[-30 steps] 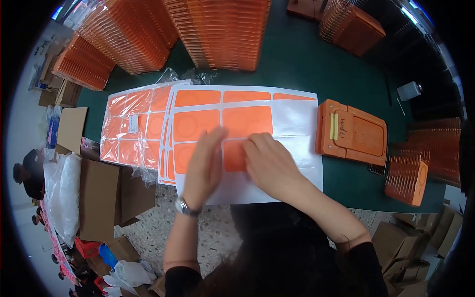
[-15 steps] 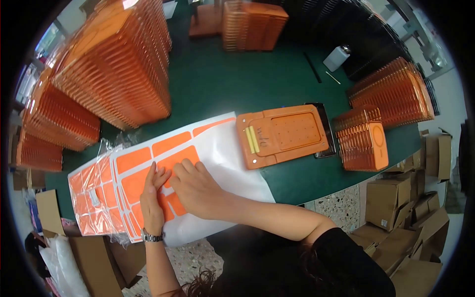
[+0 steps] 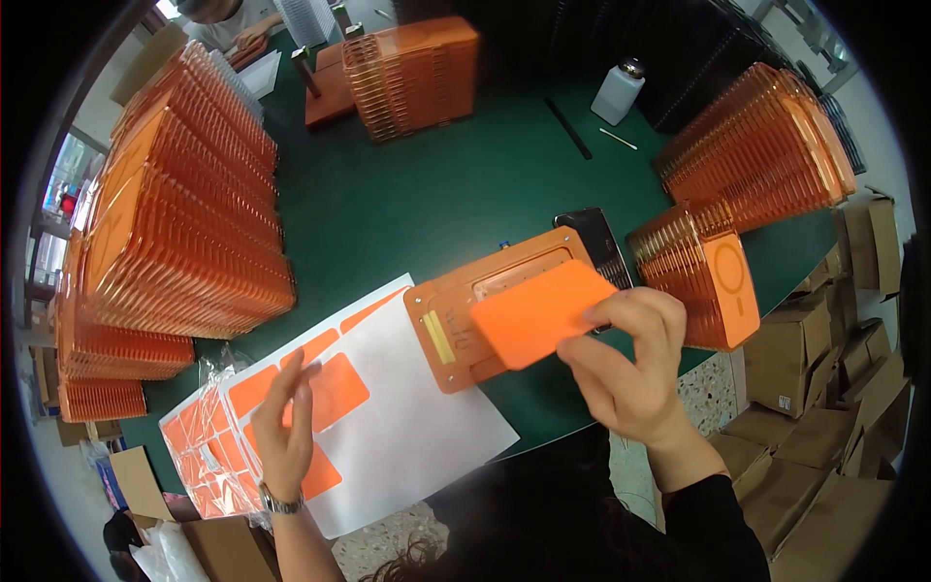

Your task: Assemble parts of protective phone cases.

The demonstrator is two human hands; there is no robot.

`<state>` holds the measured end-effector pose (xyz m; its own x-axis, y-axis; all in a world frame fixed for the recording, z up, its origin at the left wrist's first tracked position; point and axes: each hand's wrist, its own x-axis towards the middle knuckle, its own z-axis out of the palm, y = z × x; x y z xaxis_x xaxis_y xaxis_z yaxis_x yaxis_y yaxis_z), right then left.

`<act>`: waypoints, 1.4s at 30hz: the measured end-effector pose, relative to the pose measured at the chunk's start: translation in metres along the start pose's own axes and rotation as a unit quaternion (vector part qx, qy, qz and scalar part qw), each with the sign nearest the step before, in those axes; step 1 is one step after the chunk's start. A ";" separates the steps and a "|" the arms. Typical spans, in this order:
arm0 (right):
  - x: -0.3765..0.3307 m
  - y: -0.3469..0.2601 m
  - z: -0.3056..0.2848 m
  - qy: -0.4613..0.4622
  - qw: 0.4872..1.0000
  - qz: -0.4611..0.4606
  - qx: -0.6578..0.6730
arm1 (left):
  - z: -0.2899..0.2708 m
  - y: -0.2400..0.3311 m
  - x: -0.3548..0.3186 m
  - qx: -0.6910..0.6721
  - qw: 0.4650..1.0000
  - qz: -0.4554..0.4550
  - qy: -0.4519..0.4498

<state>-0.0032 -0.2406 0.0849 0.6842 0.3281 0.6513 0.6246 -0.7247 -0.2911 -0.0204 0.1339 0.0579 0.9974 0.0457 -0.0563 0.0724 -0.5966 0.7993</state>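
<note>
While right hand (image 3: 626, 369) pinches orange sticker (image 3: 538, 312) above jig (image 3: 485, 315), left hand (image 3: 286, 432) open on sheet (image 3: 407, 427)

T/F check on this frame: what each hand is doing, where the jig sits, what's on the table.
1. The right hand holds an orange sticker. True.
2. The left hand rests on the white backing sheet. True.
3. The orange jig lies on the floor. False: it lies on the green table.
4. The sheet holds no stickers. False: several orange ones remain at its left.
5. A white bottle stands on the table. True.
</note>
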 end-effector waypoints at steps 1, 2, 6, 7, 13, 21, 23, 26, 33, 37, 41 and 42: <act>-0.007 0.011 0.002 -0.011 0.998 0.018 -0.053 | 0.008 0.013 0.024 0.014 0.998 0.062 0.017; -0.009 0.015 0.009 -0.010 0.999 0.023 -0.048 | 0.010 0.023 0.046 0.034 0.991 0.120 0.039; -0.018 0.025 0.019 -0.038 0.997 0.053 -0.039 | 0.042 0.052 0.166 -0.024 0.968 0.240 0.065; -0.017 0.025 0.023 -0.035 0.998 0.048 -0.028 | 0.043 0.061 0.189 0.007 0.966 0.247 0.074; -0.023 0.028 0.034 -0.047 0.996 0.078 0.008 | 0.058 0.087 0.297 0.120 0.934 0.324 0.096; -0.023 0.035 0.039 -0.105 0.991 0.082 0.003 | 0.076 0.090 0.356 0.179 0.885 0.406 0.143; -0.017 0.033 0.038 -0.118 0.988 0.099 0.026 | 0.079 0.090 0.358 0.184 0.887 0.394 0.155; -0.014 0.034 0.041 -0.130 0.985 0.104 0.052 | 0.075 0.086 0.365 0.189 0.891 0.376 0.171; -0.013 0.033 0.050 -0.110 0.987 0.082 0.080 | 0.064 0.095 0.357 0.142 0.913 0.347 0.158; -0.011 0.033 0.053 -0.104 0.987 0.084 0.087 | 0.046 0.107 0.307 0.083 0.940 0.305 0.128; -0.005 0.024 0.064 -0.151 0.987 0.044 -0.028 | 0.049 0.103 0.235 -0.089 0.942 0.310 0.090; -0.004 0.022 0.066 -0.176 0.982 0.033 -0.061 | 0.052 0.099 0.215 -0.112 0.946 0.293 0.085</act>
<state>0.0328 -0.2175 0.0301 0.8229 0.4512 0.3453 0.5393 -0.8115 -0.2249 0.2013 0.0432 0.0940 0.8499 -0.1009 0.5173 -0.5140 -0.3759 0.7711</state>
